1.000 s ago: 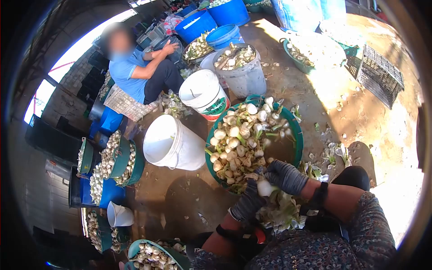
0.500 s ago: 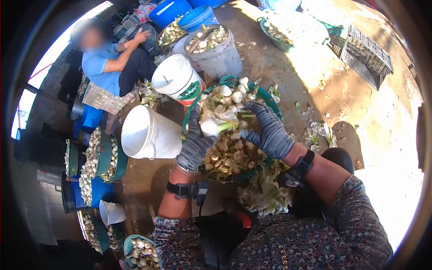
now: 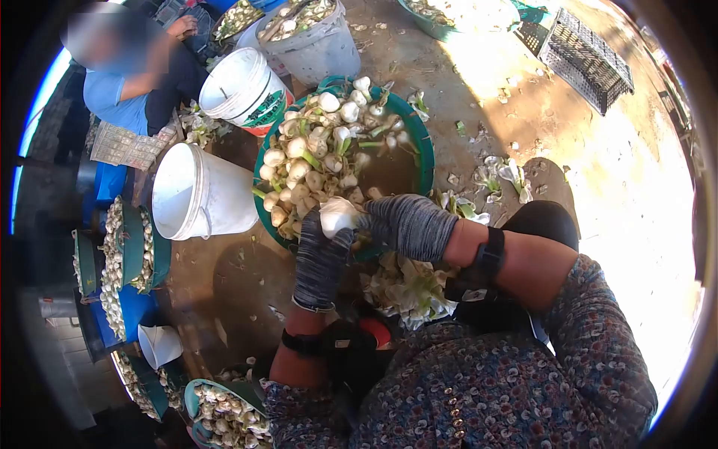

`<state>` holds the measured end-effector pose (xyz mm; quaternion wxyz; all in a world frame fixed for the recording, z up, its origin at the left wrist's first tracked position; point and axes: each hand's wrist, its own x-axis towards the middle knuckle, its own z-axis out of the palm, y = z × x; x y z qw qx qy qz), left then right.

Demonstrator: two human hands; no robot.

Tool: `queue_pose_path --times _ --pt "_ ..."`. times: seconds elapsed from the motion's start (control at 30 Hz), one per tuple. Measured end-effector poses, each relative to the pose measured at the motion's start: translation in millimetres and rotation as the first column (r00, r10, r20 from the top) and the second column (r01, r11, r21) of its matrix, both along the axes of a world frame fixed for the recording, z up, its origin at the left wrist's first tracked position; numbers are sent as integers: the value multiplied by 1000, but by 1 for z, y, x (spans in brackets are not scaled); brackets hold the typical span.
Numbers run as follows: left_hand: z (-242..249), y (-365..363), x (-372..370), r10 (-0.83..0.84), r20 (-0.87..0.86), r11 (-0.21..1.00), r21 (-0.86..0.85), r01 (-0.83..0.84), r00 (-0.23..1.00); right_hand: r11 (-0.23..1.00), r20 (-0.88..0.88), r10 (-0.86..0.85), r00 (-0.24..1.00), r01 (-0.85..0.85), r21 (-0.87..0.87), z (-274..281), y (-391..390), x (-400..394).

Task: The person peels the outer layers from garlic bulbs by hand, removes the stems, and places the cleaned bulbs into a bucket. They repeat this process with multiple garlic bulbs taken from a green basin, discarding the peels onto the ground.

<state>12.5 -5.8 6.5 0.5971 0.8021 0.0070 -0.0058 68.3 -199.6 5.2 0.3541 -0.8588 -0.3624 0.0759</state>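
A white garlic bulb (image 3: 338,215) is held at the near rim of a round green basin (image 3: 427,153). My left hand (image 3: 323,258), in a grey knit glove, grips it from below and the left. My right hand (image 3: 413,226), gloved alike, has its fingers closed against the bulb's right side; its fingertips are partly hidden. Behind them, many loose garlic bulbs (image 3: 298,170), some with short green stems, are heaped on the basin's left side. Brown bare basin bottom shows at its right. Pale peeled leaves (image 3: 410,288) lie in a pile below my right hand.
White buckets (image 3: 224,191) stand left of the basin, with a grey tub (image 3: 310,52) of scraps behind. A person in a blue shirt (image 3: 112,90) sits at upper left. Tubs of garlic (image 3: 228,419) line the left side. A black crate (image 3: 583,63) is at upper right.
My hands have come from over the basin's heap to its near rim, closing together on one bulb. The heap now lies uncovered. The whole view has shifted, so surroundings sit further left and up.
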Motion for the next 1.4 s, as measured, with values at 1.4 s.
queue_pose_path --times 1.4 --pt "-9 37 -1 -17 -451 339 -843 -419 892 675 -351 301 887 -458 -578 -2 -4 -18"
